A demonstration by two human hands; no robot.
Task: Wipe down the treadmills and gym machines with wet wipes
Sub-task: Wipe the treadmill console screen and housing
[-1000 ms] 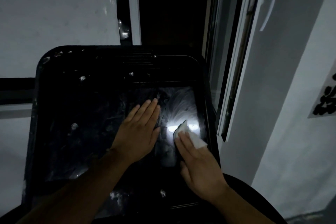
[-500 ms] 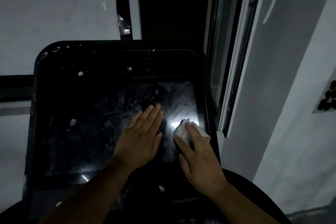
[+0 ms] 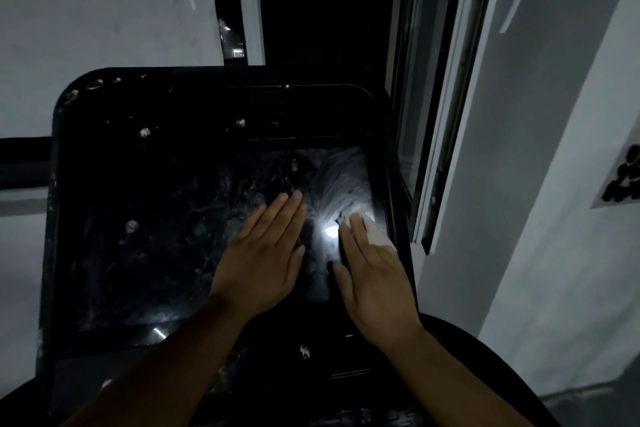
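Sliding slightly up the screen, the right hand presses the wet wipe flat; the left hand stays spread, bracing.

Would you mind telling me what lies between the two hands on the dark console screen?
In the head view, only bare screen separates the left hand from the right hand: a bright light glare and pale wipe streaks.
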